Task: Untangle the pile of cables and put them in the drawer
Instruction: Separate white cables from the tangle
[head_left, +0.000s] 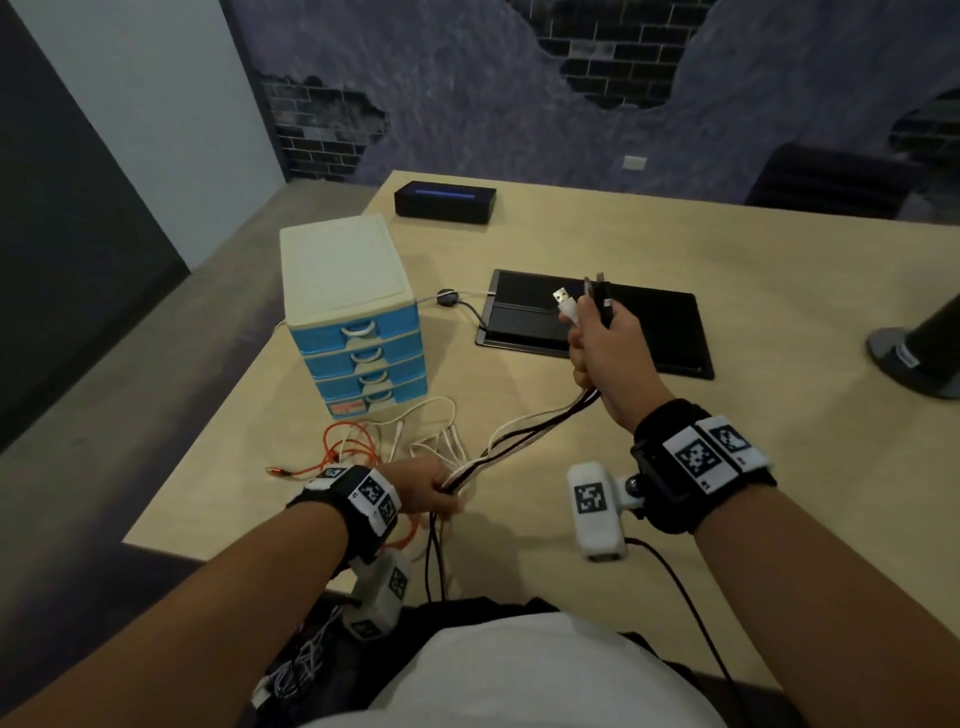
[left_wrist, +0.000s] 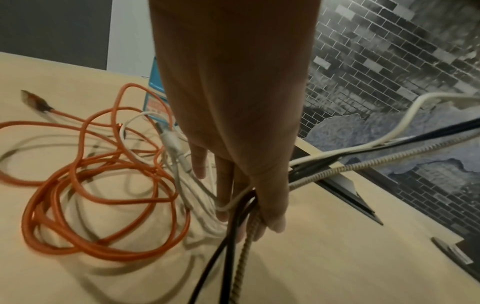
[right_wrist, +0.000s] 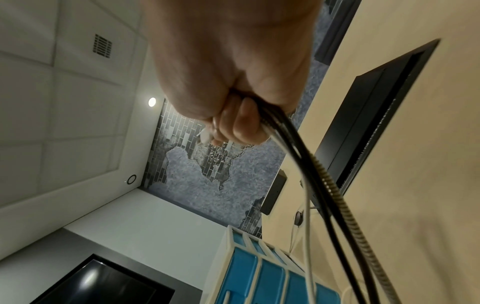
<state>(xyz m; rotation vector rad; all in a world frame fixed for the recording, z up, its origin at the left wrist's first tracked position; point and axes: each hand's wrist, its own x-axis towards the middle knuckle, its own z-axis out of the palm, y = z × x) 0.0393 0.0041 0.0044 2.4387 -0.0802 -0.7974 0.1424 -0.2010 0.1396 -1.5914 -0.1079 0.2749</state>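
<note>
A bundle of black, white and braided cables (head_left: 524, 434) stretches taut between both hands above the table (head_left: 727, 467). The right hand (head_left: 597, 345) clenches the plug ends, raised; the left hand (head_left: 434, 486) grips the strands lower down. Beyond the left hand lie an orange cable (left_wrist: 103, 185) and loose white cables (head_left: 441, 431), before the shut blue drawer unit (head_left: 358, 332).

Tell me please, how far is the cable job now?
Done: a few cables look separated from the pile. In hand: the right hand grips their plug ends, and the left hand holds the same cable bundle lower down. Left: the orange cable and white cables lie tangled on the table; all drawers of the drawer unit are closed.
</note>
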